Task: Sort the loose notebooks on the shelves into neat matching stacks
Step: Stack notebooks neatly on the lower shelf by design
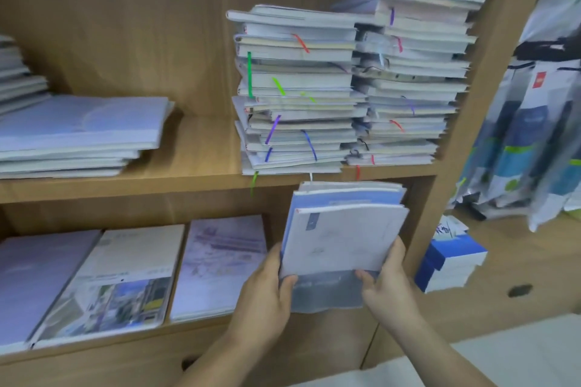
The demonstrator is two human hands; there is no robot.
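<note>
Both hands grip a bundle of notebooks by its lower sides: left hand and right hand, fingers curled round the edges, probably to square the covers. The bundle hangs just below the tall stacks, its long axis pointing up toward them, covers facing the camera. A low pile lies left of those stacks.

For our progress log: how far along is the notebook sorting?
Done: two ragged stacks of white ribbon-marked notebooks on the upper wooden shelf. In hand: left hand and right hand grip a pale blue-and-white notebook bundle. Left: purple and photo-covered notebooks lying on the lower shelf.
</note>
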